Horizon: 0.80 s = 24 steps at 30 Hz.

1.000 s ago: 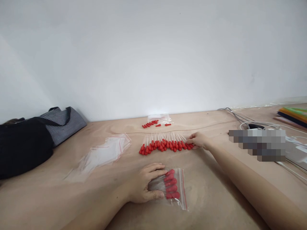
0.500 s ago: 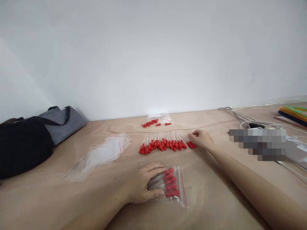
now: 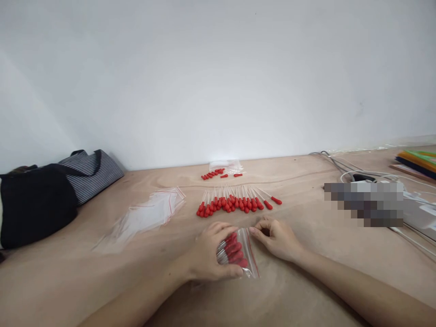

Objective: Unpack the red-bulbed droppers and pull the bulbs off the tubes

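Clear plastic bag (image 3: 247, 255): held well forward of the tabletop's (image 3: 303, 195) back edge, red-bulbed droppers (image 3: 235, 249) seen inside.
Left hand (image 3: 213, 250): closed round the bag.
Right hand (image 3: 277, 238): fingertips gathered at its far corner; whether pinching cannot be told.
Loose droppers (image 3: 235, 203): fanned between bag and back edge.
Flat bags (image 3: 146, 218): spread leftward.
Striped bag (image 3: 93, 178): set by the back left corner.
Cables (image 3: 335, 165): strewn rightward.
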Each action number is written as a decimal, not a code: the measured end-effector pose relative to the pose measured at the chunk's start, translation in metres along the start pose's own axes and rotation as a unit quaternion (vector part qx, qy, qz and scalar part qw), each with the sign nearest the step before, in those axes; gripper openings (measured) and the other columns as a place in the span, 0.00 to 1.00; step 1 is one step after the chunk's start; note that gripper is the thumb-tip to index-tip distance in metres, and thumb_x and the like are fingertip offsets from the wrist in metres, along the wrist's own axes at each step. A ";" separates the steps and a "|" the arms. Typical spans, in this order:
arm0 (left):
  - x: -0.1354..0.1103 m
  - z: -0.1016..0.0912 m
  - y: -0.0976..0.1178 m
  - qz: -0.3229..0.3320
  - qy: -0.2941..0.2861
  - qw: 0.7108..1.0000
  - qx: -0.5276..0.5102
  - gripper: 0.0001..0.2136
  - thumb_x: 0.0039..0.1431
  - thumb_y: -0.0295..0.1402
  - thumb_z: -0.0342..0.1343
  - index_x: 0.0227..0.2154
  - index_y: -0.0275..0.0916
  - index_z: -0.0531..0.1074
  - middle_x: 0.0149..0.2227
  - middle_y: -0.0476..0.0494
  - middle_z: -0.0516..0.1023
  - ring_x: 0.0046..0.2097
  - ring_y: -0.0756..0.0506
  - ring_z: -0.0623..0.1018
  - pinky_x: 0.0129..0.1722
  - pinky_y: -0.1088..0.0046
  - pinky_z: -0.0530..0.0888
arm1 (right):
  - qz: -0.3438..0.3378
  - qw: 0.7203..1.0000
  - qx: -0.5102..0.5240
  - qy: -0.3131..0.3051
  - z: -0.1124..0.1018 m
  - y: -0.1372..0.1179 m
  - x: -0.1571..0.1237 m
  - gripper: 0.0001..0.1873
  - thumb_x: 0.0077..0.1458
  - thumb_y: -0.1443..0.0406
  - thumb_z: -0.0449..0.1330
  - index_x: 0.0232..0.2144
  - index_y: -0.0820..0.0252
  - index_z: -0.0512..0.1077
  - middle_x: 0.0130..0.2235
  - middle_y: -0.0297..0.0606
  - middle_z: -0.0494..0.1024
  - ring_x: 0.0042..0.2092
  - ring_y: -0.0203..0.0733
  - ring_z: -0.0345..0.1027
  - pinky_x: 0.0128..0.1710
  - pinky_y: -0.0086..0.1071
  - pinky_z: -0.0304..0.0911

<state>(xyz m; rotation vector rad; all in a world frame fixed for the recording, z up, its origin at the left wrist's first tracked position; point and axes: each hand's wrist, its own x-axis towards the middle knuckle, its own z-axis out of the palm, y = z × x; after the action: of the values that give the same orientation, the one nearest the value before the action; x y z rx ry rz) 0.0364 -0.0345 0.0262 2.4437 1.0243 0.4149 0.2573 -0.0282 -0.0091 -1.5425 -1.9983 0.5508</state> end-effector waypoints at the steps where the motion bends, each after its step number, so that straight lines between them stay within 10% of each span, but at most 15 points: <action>1: 0.003 0.004 0.003 0.017 -0.012 1.000 0.012 0.40 0.38 0.50 0.60 0.54 0.38 0.57 0.55 0.35 0.61 0.55 0.34 0.61 0.53 0.51 0.60 | -0.006 1.000 0.005 -0.009 0.000 0.000 0.002 0.17 0.52 0.56 0.50 0.19 0.58 0.68 0.25 0.33 0.69 0.29 0.35 0.62 0.28 0.28 0.53; 10: -0.002 0.016 -0.003 -0.012 0.033 0.999 0.005 0.35 0.44 0.38 0.60 0.55 0.39 0.53 0.54 0.37 0.61 0.54 0.37 0.62 0.53 0.56 0.61 | -0.084 0.977 0.181 -0.073 0.012 -0.012 0.005 0.12 0.53 0.59 0.51 0.27 0.59 0.69 0.30 0.35 0.72 0.35 0.37 0.63 0.37 0.31 0.57; 17: -0.003 0.012 -0.010 -0.002 0.052 0.999 -0.007 0.33 0.47 0.43 0.58 0.55 0.39 0.54 0.54 0.37 0.61 0.54 0.38 0.62 0.52 0.57 0.63 | 0.009 0.959 0.269 -0.090 0.028 -0.019 0.002 0.12 0.44 0.60 0.60 0.31 0.58 0.65 0.23 0.29 0.71 0.24 0.32 0.62 0.27 0.27 0.56; 24: 0.021 0.001 -0.019 0.087 0.041 0.992 0.077 0.15 0.58 0.25 0.42 0.47 0.42 0.66 0.53 0.40 0.61 0.54 0.43 0.61 0.52 0.60 0.61 | 0.044 0.922 0.384 -0.030 0.039 -0.020 -0.001 0.19 0.39 0.64 0.61 0.29 0.56 0.53 0.19 0.23 0.69 0.20 0.30 0.58 0.21 0.24 0.50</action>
<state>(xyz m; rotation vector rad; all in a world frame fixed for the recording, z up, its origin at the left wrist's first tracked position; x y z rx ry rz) 0.0397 -0.0079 0.0176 2.6856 0.9094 0.5161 0.2172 -0.0334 -0.0270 -1.1167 -1.4624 1.2490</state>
